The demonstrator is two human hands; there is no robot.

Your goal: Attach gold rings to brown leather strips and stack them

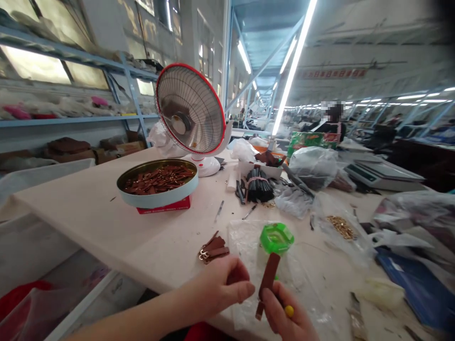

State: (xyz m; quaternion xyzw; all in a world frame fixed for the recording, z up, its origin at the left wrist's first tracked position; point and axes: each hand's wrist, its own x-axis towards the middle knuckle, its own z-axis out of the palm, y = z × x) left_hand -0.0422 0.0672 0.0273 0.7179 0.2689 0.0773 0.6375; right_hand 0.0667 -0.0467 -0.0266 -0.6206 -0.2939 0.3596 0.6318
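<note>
My right hand [289,316] is closed round a brown leather strip [268,279] held upright near the table's front edge; a small yellow knob shows between its fingers. My left hand [223,284] is beside it, fingers curled, with a bit of brown leather just showing under them. A small pile of brown leather strips with metal rings [213,249] lies just beyond my left hand. A green dish [276,237] sits on clear plastic behind the held strip.
A round tin [158,192] of brown leather pieces stands on a red box. A red-rimmed heater [190,111] is behind it. Black bundles [259,185], plastic bags, brass fittings [341,226] and a scale [382,174] crowd the right side. A person sits beyond.
</note>
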